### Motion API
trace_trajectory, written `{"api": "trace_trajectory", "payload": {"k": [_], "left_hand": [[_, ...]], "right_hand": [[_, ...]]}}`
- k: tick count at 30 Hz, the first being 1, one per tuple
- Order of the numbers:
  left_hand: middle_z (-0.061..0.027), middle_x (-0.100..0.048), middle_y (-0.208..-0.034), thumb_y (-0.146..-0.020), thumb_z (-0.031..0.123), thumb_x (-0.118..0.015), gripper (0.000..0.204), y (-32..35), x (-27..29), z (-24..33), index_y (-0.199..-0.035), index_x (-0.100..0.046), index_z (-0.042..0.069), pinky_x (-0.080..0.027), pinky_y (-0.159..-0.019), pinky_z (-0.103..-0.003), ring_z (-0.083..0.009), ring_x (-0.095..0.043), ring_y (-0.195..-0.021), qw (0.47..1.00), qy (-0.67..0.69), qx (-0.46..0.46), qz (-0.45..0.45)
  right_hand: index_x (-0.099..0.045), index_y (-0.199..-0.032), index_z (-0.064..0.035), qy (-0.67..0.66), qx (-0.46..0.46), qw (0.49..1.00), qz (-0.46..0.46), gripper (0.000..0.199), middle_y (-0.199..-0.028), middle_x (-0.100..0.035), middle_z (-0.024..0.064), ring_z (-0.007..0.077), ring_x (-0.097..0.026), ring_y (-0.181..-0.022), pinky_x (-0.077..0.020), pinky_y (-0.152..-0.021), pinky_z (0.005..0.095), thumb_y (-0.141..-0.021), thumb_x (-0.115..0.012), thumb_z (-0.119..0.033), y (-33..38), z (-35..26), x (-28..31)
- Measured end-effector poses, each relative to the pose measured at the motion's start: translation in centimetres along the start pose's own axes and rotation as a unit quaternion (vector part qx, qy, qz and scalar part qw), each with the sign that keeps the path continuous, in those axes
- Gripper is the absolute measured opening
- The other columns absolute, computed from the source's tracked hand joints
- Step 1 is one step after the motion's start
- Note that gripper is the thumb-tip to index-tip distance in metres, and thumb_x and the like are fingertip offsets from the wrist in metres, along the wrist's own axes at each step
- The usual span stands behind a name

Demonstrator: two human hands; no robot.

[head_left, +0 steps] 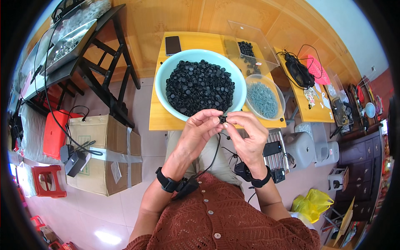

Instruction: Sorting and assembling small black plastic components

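Observation:
Both hands meet just past the near rim of a pale turquoise basin [160, 89]. A small round black plastic cap [223, 119] is pinched between them. My left hand [199, 129] grips it from the left with thumb and fingertips closed. From the right, the thumb and forefinger of my right hand [248, 135] close on the same piece. Many similar black caps [200, 88] fill the basin. To its right stands a round clear tub [284, 102] holding a heap of thin bluish metal screws or pins [263, 100]; their exact kind is too small to tell.
The yellow table [156, 121] carries a dark phone [173, 45] and a clear box [273, 58] with black caps. A cardboard box [98, 150] stands on the floor at left, below a black table [89, 46]. At right is another table [308, 110] with cables.

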State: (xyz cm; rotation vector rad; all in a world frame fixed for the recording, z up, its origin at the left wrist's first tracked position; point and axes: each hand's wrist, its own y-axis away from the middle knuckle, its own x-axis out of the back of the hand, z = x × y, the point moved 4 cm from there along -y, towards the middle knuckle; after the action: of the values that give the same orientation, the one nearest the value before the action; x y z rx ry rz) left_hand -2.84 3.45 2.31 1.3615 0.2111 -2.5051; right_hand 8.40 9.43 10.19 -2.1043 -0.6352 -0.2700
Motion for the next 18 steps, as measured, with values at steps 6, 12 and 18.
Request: {"api": "trace_trajectory", "payload": {"k": [6, 12, 18], "left_hand": [[-0.0076, -0.065, -0.091, -0.081, 0.001, -0.063, 0.023, 0.5, -0.9, 1.1, -0.103, -0.063, 0.001, -0.051, -0.077, -0.027, -0.0141, -0.062, -0.082, 0.998, -0.05, -0.039, 0.012], [-0.0078, -0.066, -0.091, -0.079, 0.0, -0.065, 0.024, 0.7, -1.2, 1.5, -0.103, -0.063, 0.002, -0.051, -0.078, -0.027, -0.0135, -0.062, -0.082, 0.996, -0.079, -0.051, 0.012], [-0.0081, -0.066, -0.091, -0.079, 0.0, -0.065, 0.024, 0.8, -1.2, 1.6, -0.103, -0.063, 0.002, -0.051, -0.078, -0.028, -0.0136, -0.062, -0.082, 0.995, -0.079, -0.062, 0.003]], "right_hand": [[-0.065, -0.084, 0.0002, -0.015, 0.018, 1.0, 0.013, 0.02, -0.088, -0.064, 0.0111, 0.0193, -0.064, -0.076, -0.0511, -0.066, 0.0262, -0.067, -0.068, 0.011, -0.1, -0.3, 0.5], [-0.065, -0.083, 0.0006, -0.068, -0.026, 0.997, 0.035, 0.019, -0.087, -0.065, 0.0124, 0.0189, -0.064, -0.075, -0.0509, -0.066, 0.0257, -0.068, -0.068, 0.01, 0.1, 0.0, 0.4], [-0.065, -0.083, 0.0004, -0.051, 0.001, 0.999, 0.018, 0.018, -0.086, -0.065, 0.0122, 0.018, -0.064, -0.075, -0.0508, -0.063, 0.025, -0.068, -0.068, 0.01, 0.0, -0.1, 0.4]]}}
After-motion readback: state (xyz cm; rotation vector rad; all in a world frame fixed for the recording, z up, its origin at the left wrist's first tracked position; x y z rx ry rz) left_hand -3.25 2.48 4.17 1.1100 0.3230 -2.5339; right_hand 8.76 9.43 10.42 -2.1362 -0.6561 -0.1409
